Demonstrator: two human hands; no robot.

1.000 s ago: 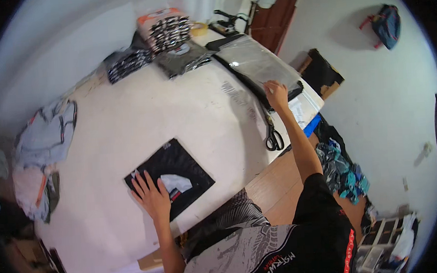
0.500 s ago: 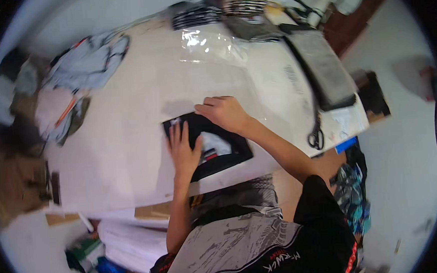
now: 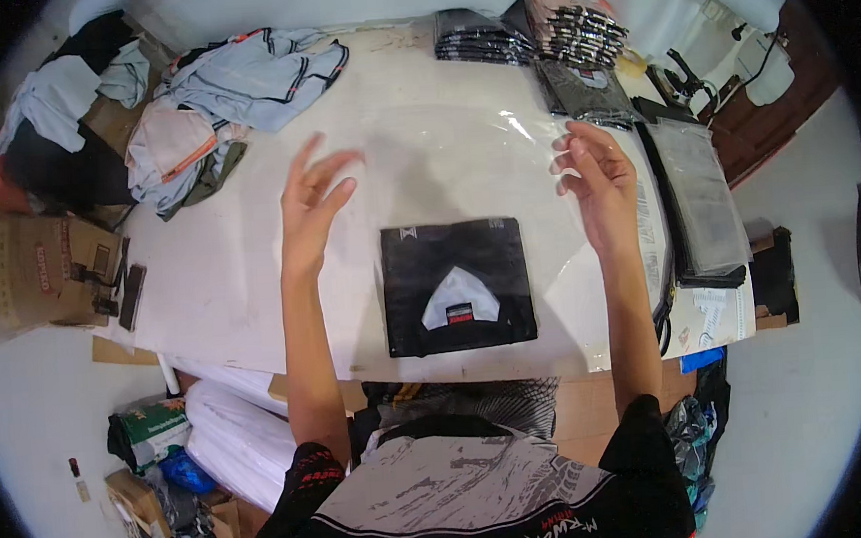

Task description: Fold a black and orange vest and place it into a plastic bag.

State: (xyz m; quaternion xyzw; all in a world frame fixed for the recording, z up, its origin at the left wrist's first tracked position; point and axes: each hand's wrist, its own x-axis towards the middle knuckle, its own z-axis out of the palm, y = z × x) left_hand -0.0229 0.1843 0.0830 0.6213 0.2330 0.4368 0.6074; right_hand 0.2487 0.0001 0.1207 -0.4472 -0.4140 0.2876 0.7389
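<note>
A folded black garment lies flat on the table, with a pale grey-white neck area and a dark and red label inside its collar facing up. My left hand is raised to the left of it, fingers apart and slightly blurred, holding nothing I can see. On the other side, my right hand is lifted with loosely curled, parted fingers. Neither hand touches the garment. Beside my right hand shows a shiny clear plastic bag; its outline is faint, and contact with the fingers is not clear.
Loose light-blue garments lie at the table's far left. Packed garments are stacked at the back right. A pile of clear bags sits along the right side, near partly hidden scissors. A cardboard box stands left.
Both hands have let go of the black garment and risen away to either side of it. The garment now lies square and uncovered. My view has also shifted.
</note>
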